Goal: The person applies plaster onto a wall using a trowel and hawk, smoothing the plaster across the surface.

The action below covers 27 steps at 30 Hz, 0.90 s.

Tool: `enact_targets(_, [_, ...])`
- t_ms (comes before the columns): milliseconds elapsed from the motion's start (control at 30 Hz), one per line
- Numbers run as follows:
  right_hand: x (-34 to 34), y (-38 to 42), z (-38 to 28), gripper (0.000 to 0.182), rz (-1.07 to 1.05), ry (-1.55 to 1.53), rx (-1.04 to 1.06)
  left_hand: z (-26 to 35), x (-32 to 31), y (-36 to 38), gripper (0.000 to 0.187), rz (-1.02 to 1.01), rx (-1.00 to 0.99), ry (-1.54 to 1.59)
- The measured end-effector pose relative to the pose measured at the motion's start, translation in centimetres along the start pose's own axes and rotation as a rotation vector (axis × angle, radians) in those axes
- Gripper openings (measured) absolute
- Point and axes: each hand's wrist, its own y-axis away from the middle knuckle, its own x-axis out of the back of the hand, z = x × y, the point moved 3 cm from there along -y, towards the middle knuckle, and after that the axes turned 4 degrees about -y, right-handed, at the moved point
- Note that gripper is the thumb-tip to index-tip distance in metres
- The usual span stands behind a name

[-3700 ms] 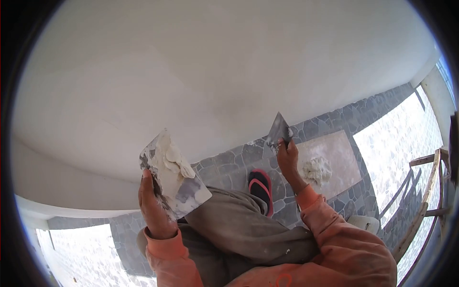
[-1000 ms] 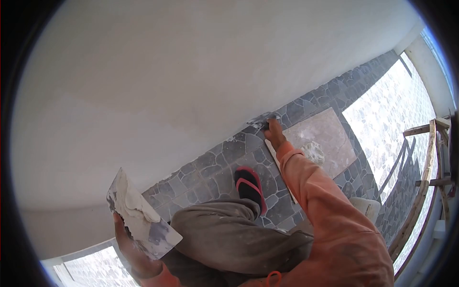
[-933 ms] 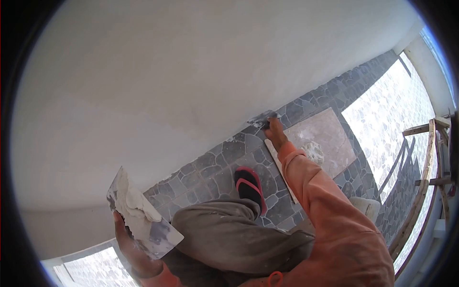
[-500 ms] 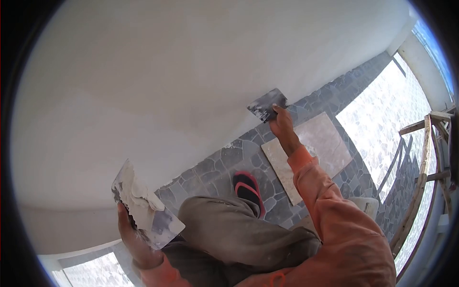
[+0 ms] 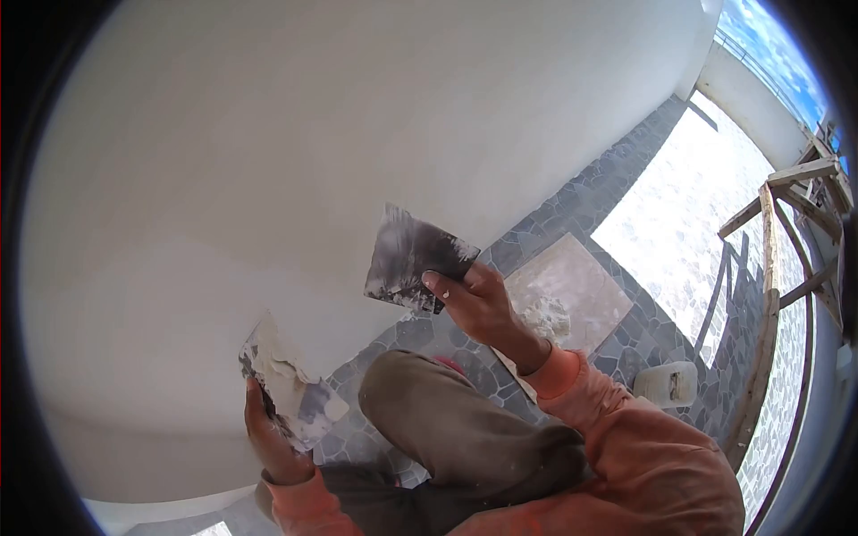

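Note:
My right hand [image 5: 478, 304] grips a dark flat scraper blade [image 5: 413, 259] with pale smears, thumb on its near face. The blade is in front of the white wall [image 5: 268, 161]; whether it touches the wall I cannot tell. At the lower left, my left hand [image 5: 273, 438] holds a second wide blade [image 5: 317, 411] by its edge. A lump of pale paste [image 5: 277, 371] lies on that blade. The two blades are apart.
On the grey stone-patterned floor [image 5: 559, 210] lies a square tile [image 5: 590, 286] with pale paste on it. A whitish container [image 5: 666, 384] stands to its right. Wooden trestle parts [image 5: 769, 259] rise at the far right. My bent knee [image 5: 393, 384] is near the wall.
My right hand has moved left and down with its blade, closer to my left hand. The left blade has shifted slightly right. The view has shifted, showing more of the container and the paste on the tile.

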Motion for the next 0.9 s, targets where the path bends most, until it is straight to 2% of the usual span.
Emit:
enact_targets(33, [-1.0,0.8,-2.4,0.017,-0.092,0.264,0.068,0.0,-0.2,0.0,0.045,-0.023,0.021,0.015])
enact_targets(100, [-4.3,1.3,-6.3,0.024,-0.252,0.171,0.436,0.1,-0.8,0.2,0.045,-0.051,0.070,0.072])
enact_targets(133, [-5.6,1.1,-7.2,0.034,-0.382,0.064,0.610,0.2,-1.3,0.4,0.045,-0.057,0.100,0.111])
enact_targets(167, [-6.2,1.4,-7.9,0.043,-0.532,0.090,0.682,0.3,-1.7,0.7,0.045,-0.063,0.128,0.149])
enact_targets(233, [-7.6,1.9,-9.2,0.046,-0.681,0.196,0.828,0.0,-1.1,0.9,0.046,-0.125,0.070,0.149])
enact_targets(333, [-9.2,2.9,-8.1,0.045,-0.785,0.387,0.957,-0.7,-0.9,0.8,0.046,-0.143,0.169,0.272])
enact_targets(367, [-9.3,3.2,-8.1,0.045,-0.801,0.407,0.980,-0.9,-0.8,0.7,0.047,-0.136,0.234,0.333])
enact_targets(400, [-9.5,3.5,-8.1,0.045,-0.818,0.425,1.001,-1.3,0.0,0.2,0.044,-0.044,0.272,0.309])
enact_targets(600, [-10.6,4.0,-6.5,0.045,-0.911,0.529,1.040,-2.2,2.6,-0.7,0.043,-0.169,0.307,0.408])
enact_targets(733, [-10.6,3.8,-5.4,0.046,-0.957,0.560,1.034,-0.7,0.3,0.7,0.045,-0.136,0.242,0.352])
enact_targets(800, [-10.5,3.5,-5.6,0.046,-0.952,0.596,1.024,0.2,-0.4,1.6,0.045,-0.197,0.107,0.205])
enact_targets(900, [-9.7,2.7,-5.4,0.047,-0.930,0.684,0.973,1.4,-0.8,2.1,0.042,-0.179,0.087,0.183])
